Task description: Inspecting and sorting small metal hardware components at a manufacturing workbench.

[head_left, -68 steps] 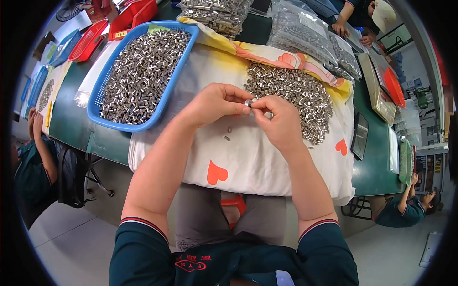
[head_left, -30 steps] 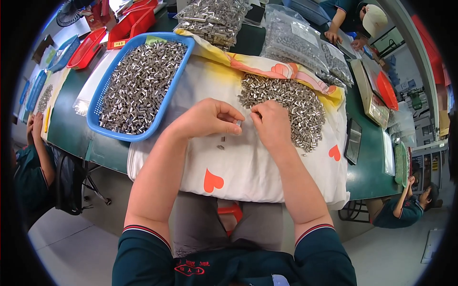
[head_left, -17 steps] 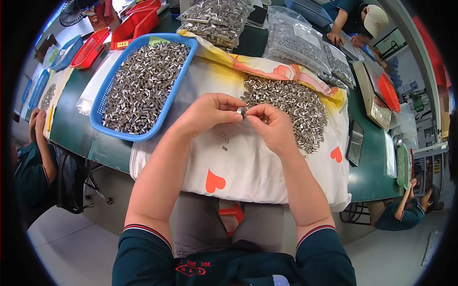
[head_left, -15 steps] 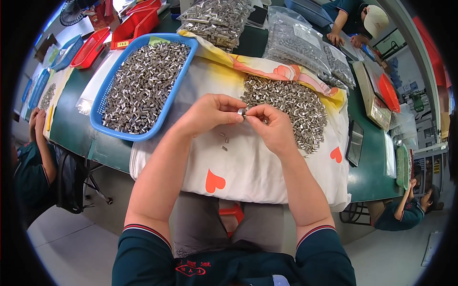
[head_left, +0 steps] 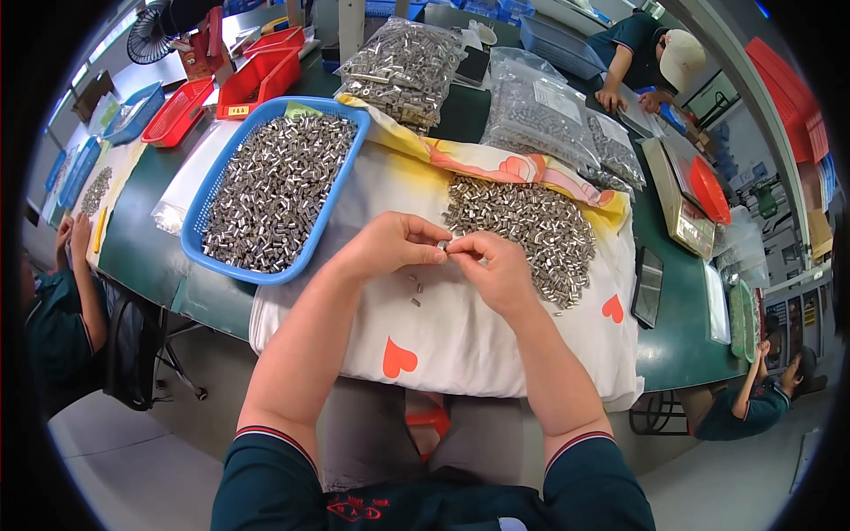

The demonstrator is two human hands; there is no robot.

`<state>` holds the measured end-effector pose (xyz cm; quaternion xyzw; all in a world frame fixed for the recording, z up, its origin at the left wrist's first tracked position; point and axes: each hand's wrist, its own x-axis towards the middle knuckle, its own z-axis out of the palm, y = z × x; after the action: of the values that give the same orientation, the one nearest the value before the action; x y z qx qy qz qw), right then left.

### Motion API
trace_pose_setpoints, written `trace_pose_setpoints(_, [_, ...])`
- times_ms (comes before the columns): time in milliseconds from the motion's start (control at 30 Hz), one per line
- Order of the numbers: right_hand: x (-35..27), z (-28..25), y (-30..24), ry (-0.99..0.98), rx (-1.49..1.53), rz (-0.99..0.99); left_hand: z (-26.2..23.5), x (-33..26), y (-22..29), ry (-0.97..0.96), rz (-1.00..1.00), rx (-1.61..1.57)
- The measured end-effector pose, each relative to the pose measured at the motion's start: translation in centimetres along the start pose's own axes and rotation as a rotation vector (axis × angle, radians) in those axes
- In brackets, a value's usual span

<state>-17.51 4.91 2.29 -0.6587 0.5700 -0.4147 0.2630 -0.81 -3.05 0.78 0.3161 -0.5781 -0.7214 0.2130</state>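
Note:
Fingertip to fingertip, my hands meet above a white cloth (head_left: 482, 372). My left hand (head_left: 390, 246) pinches a small shiny metal piece (head_left: 443, 245) between thumb and fingers. Thumb and forefinger of my right hand (head_left: 492, 267) close at its other side; whether they grip the same piece or another is too small to tell. Just beyond my right hand spreads a heap of short metal sleeves (head_left: 540, 234). A few loose sleeves (head_left: 416, 302) lie on the cloth below my left hand. To the left, a blue basket (head_left: 232, 268) is filled with similar sleeves.
Bulging bags of metal parts (head_left: 403, 71) and clear bags (head_left: 538, 102) stand at the back. Red bins (head_left: 258, 80) are at the far left. A phone (head_left: 648, 285) and a scale (head_left: 677, 199) lie on the right. Co-workers sit left, right and far right.
The view has shifted, so the table and my hands appear lower. My hands stay together at the metal piece, which shows less of its face now. The loose sleeves remain in place.

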Motion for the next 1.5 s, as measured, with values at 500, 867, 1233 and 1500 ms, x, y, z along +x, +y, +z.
trace_pose_setpoints(500, [0.2, -0.6, 2.4, -0.035, -0.698, -0.170, -0.1, -0.6, 0.4, -0.150, -0.054, 0.199])
trace_pose_setpoints(867, [0.2, 0.6, 2.1, 0.080, -0.745, -0.179, 0.3, -0.2, 0.1, -0.070, -0.005, 0.069])
trace_pose_setpoints(1233, [0.0, 0.2, 0.2, 0.003, 0.221, 0.085, 0.2, 0.1, 0.0, 0.005, 0.067, -0.111])
trace_pose_setpoints(1500, [0.1, 0.3, 0.2, 0.047, 0.189, 0.092, 0.2, -0.2, 0.3, -0.006, 0.071, -0.096])
